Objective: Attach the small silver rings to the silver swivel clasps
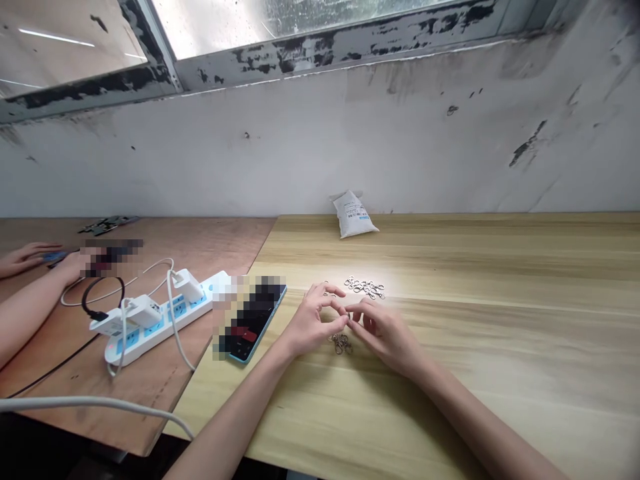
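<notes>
My left hand (316,319) and my right hand (384,331) meet fingertip to fingertip over the light wooden table. Both pinch a small metal piece (349,316), mostly covered by the fingers; its exact kind cannot be made out. Just beyond the fingers lies a loose pile of small silver clasps (364,287). Under and in front of my hands sits a cluster of metal rings (341,343). A few more small metal pieces (327,289) show partly behind my left hand's fingers.
Left of my hands lies a phone (257,323). Beyond it, a white power strip (167,320) with chargers and cables rests on a reddish-brown table (165,393). A white labelled packet (354,215) stands near the wall. At far left, another person's hands (75,267) work beside dark items.
</notes>
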Demonstrator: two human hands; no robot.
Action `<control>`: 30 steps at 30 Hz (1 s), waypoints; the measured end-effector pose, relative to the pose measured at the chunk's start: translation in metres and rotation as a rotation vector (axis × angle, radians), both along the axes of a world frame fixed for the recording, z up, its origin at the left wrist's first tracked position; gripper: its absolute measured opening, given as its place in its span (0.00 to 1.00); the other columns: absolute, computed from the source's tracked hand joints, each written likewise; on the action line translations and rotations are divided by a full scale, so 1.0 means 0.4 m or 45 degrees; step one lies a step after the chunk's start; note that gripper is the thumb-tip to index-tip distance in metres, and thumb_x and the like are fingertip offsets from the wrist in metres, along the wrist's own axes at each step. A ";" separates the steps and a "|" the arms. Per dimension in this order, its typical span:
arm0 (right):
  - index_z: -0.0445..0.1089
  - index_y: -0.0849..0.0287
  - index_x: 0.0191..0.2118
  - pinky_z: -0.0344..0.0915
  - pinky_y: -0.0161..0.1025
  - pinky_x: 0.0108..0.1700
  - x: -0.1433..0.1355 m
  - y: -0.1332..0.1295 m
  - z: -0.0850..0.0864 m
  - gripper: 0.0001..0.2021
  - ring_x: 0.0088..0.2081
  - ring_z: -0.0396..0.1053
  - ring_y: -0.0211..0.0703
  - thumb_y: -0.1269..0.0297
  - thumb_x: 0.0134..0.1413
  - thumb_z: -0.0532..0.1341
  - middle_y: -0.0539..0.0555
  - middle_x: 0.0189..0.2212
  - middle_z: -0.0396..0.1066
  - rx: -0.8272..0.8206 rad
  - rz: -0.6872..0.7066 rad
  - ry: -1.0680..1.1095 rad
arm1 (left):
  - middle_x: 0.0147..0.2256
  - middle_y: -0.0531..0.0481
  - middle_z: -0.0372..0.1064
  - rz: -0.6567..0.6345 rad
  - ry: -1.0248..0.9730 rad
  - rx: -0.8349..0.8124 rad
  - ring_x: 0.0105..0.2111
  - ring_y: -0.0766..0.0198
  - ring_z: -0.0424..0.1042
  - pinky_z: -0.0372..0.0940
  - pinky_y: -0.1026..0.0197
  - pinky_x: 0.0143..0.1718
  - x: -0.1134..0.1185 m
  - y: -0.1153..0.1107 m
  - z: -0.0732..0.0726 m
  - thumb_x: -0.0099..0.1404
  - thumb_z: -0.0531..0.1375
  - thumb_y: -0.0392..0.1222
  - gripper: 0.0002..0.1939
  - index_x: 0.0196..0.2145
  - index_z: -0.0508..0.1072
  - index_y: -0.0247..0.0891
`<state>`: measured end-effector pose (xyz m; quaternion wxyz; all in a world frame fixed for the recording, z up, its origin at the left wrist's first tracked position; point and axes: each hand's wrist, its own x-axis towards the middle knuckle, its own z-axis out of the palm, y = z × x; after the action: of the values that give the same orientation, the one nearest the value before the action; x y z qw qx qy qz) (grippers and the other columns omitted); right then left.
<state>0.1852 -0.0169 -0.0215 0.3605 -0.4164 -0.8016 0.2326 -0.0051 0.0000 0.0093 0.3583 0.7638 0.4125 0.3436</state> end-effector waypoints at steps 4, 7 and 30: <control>0.73 0.58 0.38 0.59 0.35 0.29 -0.004 0.002 -0.010 0.11 0.24 0.62 0.34 0.63 0.64 0.54 0.52 0.30 0.68 0.046 -0.098 0.002 | 0.48 0.47 0.68 -0.017 -0.062 0.023 0.55 0.56 0.63 0.54 0.50 0.59 0.001 0.000 -0.003 0.62 0.61 0.38 0.03 0.30 0.73 0.39; 0.73 0.58 0.38 0.58 0.34 0.28 -0.010 0.003 -0.017 0.11 0.23 0.62 0.35 0.64 0.63 0.53 0.52 0.29 0.68 0.072 -0.140 -0.054 | 0.49 0.48 0.68 -0.008 -0.041 0.097 0.55 0.57 0.62 0.53 0.51 0.59 0.004 -0.001 -0.015 0.64 0.60 0.38 0.03 0.31 0.71 0.40; 0.70 0.59 0.38 0.57 0.34 0.29 -0.011 -0.003 -0.013 0.11 0.25 0.60 0.37 0.65 0.66 0.51 0.51 0.27 0.63 0.128 -0.014 0.065 | 0.46 0.46 0.71 0.025 -0.195 -0.197 0.53 0.55 0.66 0.58 0.52 0.56 -0.016 0.017 -0.006 0.59 0.66 0.46 0.07 0.30 0.78 0.41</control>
<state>0.1806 -0.0182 -0.0268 0.4026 -0.3960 -0.8005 0.2006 -0.0116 0.0067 0.0069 0.4432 0.7014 0.4165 0.3716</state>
